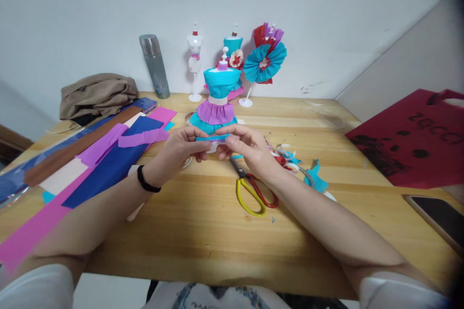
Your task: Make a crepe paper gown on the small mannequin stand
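Between my hands I hold a narrow folded strip of blue crepe paper (pixel 217 138), stretched sideways above the table. My left hand (pixel 189 144) pinches its left end and my right hand (pixel 246 145) pinches its right end. Something white shows just below the strip; I cannot tell what it is. Right behind my fingers stands a small mannequin (pixel 222 82) in a blue top, a pale waistband and a purple and blue ruffled skirt. Scissors (pixel 252 195) with yellow and red handles lie below my right hand, blades partly covered by it.
Coloured paper sheets (pixel 108 169) and a brown cloth (pixel 97 94) lie at left. A grey flask (pixel 155 67), a bare white mannequin (pixel 195 60) and a mannequin with a blue rosette (pixel 264 63) stand by the wall. Paper scraps (pixel 317 176), a red bag (pixel 409 140) and a phone (pixel 435 217) are at right.
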Action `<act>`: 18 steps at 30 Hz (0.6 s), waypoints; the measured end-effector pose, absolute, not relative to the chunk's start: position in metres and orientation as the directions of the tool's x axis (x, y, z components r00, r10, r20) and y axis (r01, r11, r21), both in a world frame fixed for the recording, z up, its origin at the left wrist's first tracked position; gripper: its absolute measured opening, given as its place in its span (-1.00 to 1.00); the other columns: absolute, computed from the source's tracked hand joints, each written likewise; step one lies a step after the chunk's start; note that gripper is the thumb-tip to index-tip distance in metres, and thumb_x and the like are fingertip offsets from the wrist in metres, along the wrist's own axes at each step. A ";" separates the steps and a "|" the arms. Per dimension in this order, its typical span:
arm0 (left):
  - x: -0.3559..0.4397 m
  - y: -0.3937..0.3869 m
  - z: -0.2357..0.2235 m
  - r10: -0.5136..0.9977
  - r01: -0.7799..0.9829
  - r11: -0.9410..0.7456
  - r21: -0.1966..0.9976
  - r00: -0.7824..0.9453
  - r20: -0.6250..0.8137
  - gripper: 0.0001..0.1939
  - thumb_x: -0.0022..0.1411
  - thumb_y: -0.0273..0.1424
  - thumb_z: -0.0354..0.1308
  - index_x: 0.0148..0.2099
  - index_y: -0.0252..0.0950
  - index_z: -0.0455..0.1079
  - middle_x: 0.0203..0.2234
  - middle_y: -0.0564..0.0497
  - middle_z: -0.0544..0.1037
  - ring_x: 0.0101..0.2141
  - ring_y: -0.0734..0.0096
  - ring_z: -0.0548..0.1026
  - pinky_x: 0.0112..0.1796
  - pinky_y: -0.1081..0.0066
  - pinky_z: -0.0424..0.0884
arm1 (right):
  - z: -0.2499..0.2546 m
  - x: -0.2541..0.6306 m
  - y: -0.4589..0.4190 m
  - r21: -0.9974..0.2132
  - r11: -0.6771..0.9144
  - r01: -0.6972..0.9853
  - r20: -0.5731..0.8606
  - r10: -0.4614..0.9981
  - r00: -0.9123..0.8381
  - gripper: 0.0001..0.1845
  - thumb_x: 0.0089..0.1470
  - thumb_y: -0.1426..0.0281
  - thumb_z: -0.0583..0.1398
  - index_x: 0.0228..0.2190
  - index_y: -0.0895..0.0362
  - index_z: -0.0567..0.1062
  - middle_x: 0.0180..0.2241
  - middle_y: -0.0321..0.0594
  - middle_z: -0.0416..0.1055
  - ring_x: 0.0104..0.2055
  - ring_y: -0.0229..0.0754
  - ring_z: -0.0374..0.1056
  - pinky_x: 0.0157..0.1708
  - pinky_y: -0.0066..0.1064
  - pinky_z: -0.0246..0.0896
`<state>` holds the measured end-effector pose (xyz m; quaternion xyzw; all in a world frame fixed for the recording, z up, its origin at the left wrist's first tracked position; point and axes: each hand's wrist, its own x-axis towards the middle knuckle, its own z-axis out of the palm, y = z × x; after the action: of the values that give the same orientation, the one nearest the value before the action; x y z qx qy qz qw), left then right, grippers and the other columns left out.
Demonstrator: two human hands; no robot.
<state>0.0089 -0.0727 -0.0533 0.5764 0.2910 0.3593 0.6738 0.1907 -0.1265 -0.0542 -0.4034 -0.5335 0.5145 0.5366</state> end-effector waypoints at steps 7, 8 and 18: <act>0.010 -0.075 -0.053 0.831 -0.108 -0.023 0.994 0.551 0.079 -0.71 -0.06 -0.34 0.46 -0.37 -0.34 0.43 -0.69 0.09 0.50 -0.66 0.55 0.43 -0.61 0.58 0.34 | -0.057 0.192 -0.122 -0.987 0.053 -0.151 0.060 0.997 -0.042 -0.62 -0.16 0.11 0.39 -0.44 0.15 0.52 -0.57 -0.30 0.50 -0.60 -0.29 0.41 -0.60 -0.49 0.25; 0.010 -0.075 -0.052 0.833 -0.106 -0.034 0.994 0.546 0.087 -0.70 -0.07 -0.35 0.47 -0.36 -0.34 0.43 -0.69 0.09 0.50 -0.66 0.55 0.43 -0.61 0.57 0.35 | -0.056 0.191 -0.122 -0.988 0.046 -0.151 0.052 0.998 -0.037 -0.63 -0.18 0.13 0.41 -0.46 0.14 0.52 -0.58 -0.31 0.49 -0.61 -0.30 0.40 -0.61 -0.50 0.23; 0.010 -0.076 -0.049 0.819 -0.069 -0.090 0.994 0.562 0.113 -0.69 -0.06 -0.34 0.46 -0.37 -0.35 0.42 -0.67 0.10 0.50 -0.64 0.55 0.45 -0.59 0.57 0.38 | -0.054 0.192 -0.122 -0.989 0.017 -0.145 0.030 0.996 -0.088 -0.63 -0.23 0.15 0.43 -0.48 0.17 0.53 -0.61 -0.31 0.50 -0.62 -0.31 0.42 -0.60 -0.54 0.25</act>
<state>0.0097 -0.0761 -0.0485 0.6414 0.2925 0.3652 0.6080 0.1921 -0.1225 -0.0539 -0.4337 -0.4904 0.5507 0.5178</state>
